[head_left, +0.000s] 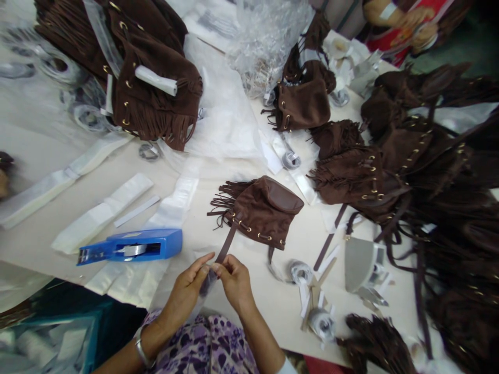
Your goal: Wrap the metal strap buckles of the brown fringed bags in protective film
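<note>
Clearly both hands, left hand point(186, 289) & right hand point(234, 280), pinched shut on the strap point(227, 243) end, its long axis running up-right away from the fingers to the brown bag point(265, 210) on the table point(58, 234).

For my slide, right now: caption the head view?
Both hands, left hand and right hand, pinch a brown bag's strap beside a blue tape dispenser.

The fringed suede bag point(262, 210) on the table was dark brown with gold eyelets, its strap point(227, 243) the same brown; the tape dispenser point(132, 245) was bright blue; the table point(47, 228) was pale cream; the garment point(206, 345) at the near edge was white with a purple floral print.
</note>
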`<state>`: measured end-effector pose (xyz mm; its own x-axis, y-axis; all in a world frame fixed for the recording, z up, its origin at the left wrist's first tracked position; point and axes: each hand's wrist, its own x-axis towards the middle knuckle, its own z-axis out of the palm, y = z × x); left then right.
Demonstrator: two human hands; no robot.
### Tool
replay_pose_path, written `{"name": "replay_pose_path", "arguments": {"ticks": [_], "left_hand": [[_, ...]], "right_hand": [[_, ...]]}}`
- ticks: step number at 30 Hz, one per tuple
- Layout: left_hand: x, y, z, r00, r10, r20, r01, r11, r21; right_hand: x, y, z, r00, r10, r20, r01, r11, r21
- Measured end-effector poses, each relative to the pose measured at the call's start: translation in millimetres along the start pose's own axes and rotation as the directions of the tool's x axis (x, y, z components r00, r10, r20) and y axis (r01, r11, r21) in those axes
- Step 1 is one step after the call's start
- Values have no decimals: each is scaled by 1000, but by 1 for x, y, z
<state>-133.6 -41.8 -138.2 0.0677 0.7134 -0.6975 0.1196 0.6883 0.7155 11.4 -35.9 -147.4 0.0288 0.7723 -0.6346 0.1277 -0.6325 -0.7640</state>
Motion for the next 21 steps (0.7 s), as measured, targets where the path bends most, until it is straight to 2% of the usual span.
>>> {"name": "replay_pose_path", "arguments": {"ticks": [4, 7, 10, 17, 18, 19, 21], "left_hand": [[-1, 0, -1, 1000, 20, -14, -20, 1000, 10], [2, -3, 1, 999, 40, -33, -40, 999, -6], [6, -4, 4, 998, -11, -61, 7, 998, -69], [12, -1, 6, 988, -136, -69, 119, 970, -210], [15, 4, 4, 984, -157, -81, 136, 965, -223], [22, 11, 2, 978, -206, -32, 195, 958, -211], [41, 34, -2, 989, -145, 8, 144, 971, -189]], "right_hand": [[1, 1, 2, 996, -79, -38, 73, 989, -127], [0, 0, 5, 996, -84, -23, 81, 990, -115], [-1, -1, 7, 995, -99, -32, 95, 988, -125], [-13, 0, 3, 980, -161, 121, 176, 977, -124], [-8, -2, 2, 974, -180, 140, 194, 977, -94], [3, -6, 0, 965, -198, 171, 211, 975, -64], [41, -23, -7, 938, -272, 213, 293, 953, -72]]}}
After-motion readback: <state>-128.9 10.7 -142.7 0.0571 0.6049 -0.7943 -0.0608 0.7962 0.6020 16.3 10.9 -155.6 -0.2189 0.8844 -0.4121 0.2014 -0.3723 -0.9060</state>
